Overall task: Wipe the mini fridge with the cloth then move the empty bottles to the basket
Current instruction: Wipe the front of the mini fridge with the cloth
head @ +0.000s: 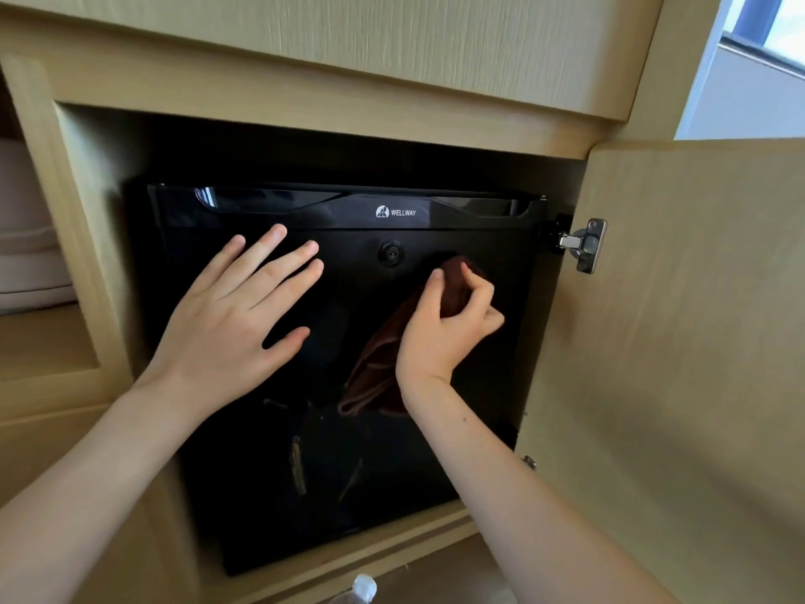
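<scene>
A glossy black mini fridge [270, 473] with a WELLWAY logo sits shut inside a light wooden cabinet. My left hand [235, 316] lies flat on the door's upper left, fingers spread, holding nothing. My right hand [444, 329] is closed on a dark brown cloth [374, 368] and presses it against the door's right half, below the round lock [390, 253]. The cloth hangs down under the hand. The cap of a clear plastic bottle [363, 588] shows at the bottom edge. No basket is in view.
The cabinet door [679, 342] stands open at the right, on a metal hinge [586, 244]. A wooden ledge [348, 555] runs under the fridge. White stacked things [26, 255] sit in a compartment at the left. A window [766, 32] is at the top right.
</scene>
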A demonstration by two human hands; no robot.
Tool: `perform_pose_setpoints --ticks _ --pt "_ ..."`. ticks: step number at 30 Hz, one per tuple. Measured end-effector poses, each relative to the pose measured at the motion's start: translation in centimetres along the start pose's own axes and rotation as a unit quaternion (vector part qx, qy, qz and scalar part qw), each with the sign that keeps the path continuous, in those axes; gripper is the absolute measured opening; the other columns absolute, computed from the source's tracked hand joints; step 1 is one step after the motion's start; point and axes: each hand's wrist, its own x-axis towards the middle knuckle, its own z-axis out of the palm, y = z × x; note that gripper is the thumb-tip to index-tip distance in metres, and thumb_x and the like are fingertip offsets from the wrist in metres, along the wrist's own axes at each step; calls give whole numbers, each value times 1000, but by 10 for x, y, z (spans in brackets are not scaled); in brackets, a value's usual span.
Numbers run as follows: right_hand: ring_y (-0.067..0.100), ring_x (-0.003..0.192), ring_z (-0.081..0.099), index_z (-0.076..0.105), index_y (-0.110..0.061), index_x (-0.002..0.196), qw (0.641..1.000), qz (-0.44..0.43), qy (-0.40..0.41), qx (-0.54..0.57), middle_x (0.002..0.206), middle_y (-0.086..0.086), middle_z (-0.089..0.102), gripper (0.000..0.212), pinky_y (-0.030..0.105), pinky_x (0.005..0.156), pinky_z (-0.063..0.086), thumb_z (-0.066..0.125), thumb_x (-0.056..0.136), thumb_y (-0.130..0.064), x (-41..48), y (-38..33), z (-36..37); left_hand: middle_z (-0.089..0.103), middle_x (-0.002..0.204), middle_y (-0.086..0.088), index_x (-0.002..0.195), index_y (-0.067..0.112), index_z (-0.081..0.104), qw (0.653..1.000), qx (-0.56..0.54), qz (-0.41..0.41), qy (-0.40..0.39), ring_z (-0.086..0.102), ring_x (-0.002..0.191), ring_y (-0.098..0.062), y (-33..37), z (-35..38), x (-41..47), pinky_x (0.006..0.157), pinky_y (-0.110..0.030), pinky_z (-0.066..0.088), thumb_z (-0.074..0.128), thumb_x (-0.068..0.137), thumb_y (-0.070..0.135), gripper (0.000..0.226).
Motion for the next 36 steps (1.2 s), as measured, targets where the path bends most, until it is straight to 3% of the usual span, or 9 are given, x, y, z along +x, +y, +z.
perform_pose_setpoints --ticks 8,14,18,22,25,28,32,36 --pt "9 92 55 42 -35 110 984 118 -24 -132 119 0 30 23 11 72 45 60 98 -27 -59 54 -56 39 155 -1 146 13 46 998 13 22 -49 26 149 -25 -7 -8 -14 122 -45 18 59 89 32 61" --pt "7 98 54 45 -42 104 999 11 -30 -28 111 -15 32 27 5 78 47 66 93 -28 -32 6 1 38 156 0 146 13 46 999 7 23 -46 26 149 -24 -12 -11 -20 122 -44 20 60 90 32 61" --pt "0 97 51 45 -40 108 998 -13 -35 -55 111 -12 32 28 0 81 41 66 94 -28 -43 17 -5 38 155 -1 145 13 47 999 3 25 -47 26 149 -24 -11 -10 -19 122 -44 20 59 90 31 60" --pt "7 95 53 40 -31 112 984 31 -73 -160 118 1 30 29 7 79 47 63 95 -21 -79 53 -47 41 154 -2 145 13 47 998 2 20 -52 27 148 -25 -10 -15 -19 123 -42 17 59 89 31 60" --pt "9 95 50 41 -28 110 985 61 -76 -145 117 2 29 27 8 79 45 62 96 -20 -74 47 -40 41 154 -2 146 13 46 998 6 23 -60 27 148 -25 -10 -16 -18 123 -41 17 60 89 31 61" --pt "-4 96 46 48 -23 111 993 -49 -74 -77 114 2 33 22 -1 84 34 63 96 -20 -55 18 -9 40 155 -2 146 13 45 998 10 23 -56 25 149 -25 -12 -15 -19 123 -41 17 64 90 27 61" --pt "-11 96 45 47 -28 112 993 -87 -47 -65 111 -6 32 23 2 84 39 62 95 -27 -57 9 13 39 156 -2 147 13 44 998 5 24 -62 23 150 -25 -12 -16 -19 123 -41 15 69 88 26 65" --pt "-2 98 47 52 -13 117 955 -151 -179 -182 116 -1 30 32 3 91 39 70 91 -12 -96 51 -36 39 155 -3 147 12 44 996 11 34 -85 23 149 -25 -15 -25 -21 123 -42 17 71 86 24 67"
